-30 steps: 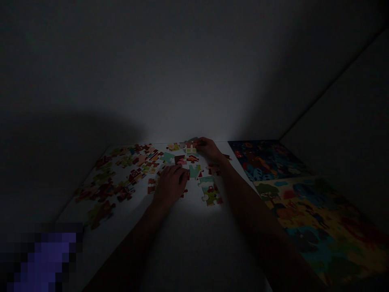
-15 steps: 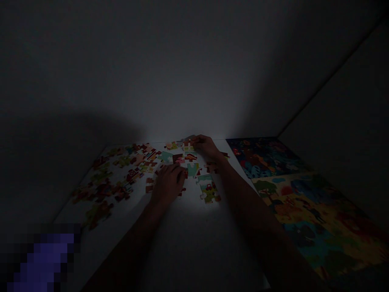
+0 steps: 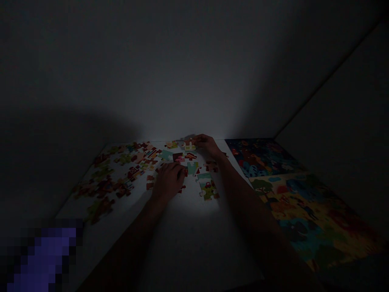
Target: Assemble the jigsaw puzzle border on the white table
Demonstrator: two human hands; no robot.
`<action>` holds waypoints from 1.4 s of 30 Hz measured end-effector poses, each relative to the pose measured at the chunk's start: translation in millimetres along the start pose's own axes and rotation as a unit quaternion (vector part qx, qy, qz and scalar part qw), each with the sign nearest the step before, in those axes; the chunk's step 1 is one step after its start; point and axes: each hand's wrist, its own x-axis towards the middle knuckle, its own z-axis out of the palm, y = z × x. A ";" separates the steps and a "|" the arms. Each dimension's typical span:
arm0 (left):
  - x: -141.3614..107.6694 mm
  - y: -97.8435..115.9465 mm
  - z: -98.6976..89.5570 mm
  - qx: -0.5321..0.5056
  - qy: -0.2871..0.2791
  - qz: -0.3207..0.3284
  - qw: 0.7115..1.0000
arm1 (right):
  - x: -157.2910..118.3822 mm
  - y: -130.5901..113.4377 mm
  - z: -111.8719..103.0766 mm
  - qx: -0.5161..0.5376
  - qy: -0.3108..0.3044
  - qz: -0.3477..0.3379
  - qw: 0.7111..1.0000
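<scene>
Many jigsaw puzzle pieces lie spread over a white table [image 3: 130,211], in a dim pool of light. My left hand [image 3: 167,182] rests with its fingertips on a dark red piece [image 3: 179,158] area of the central pieces, and what lies beneath the fingers is hidden. My right hand [image 3: 207,146] reaches the far side, its fingers against a pale joined piece [image 3: 189,146]. Between and below my hands sits a small joined group of pieces showing a red tractor [image 3: 207,186]. Looser pieces [image 3: 121,174] crowd the left side.
Two finished picture puzzles lie to the right, a dark blue one [image 3: 261,158] and a yellow-green one [image 3: 306,211]. A pale wall [image 3: 194,81] rises behind the table. A blurred purple patch [image 3: 42,259] covers the bottom left corner.
Both hands stay nearly in place; my left hand has edged slightly forward among the pieces. The whole view has shifted a little.
</scene>
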 end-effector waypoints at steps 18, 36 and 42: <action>-0.2 -2.1 2.8 -0.004 0.011 0.004 1.000 | -15.1 -1.2 -6.4 0.076 0.032 0.077 0.994; 2.5 -3.2 1.3 -0.005 -0.003 0.008 1.000 | -12.0 4.8 -7.8 0.045 0.007 0.076 0.996; 2.0 -3.6 2.2 -0.004 0.001 0.006 1.000 | -10.3 6.7 -8.4 0.041 -0.001 0.064 0.997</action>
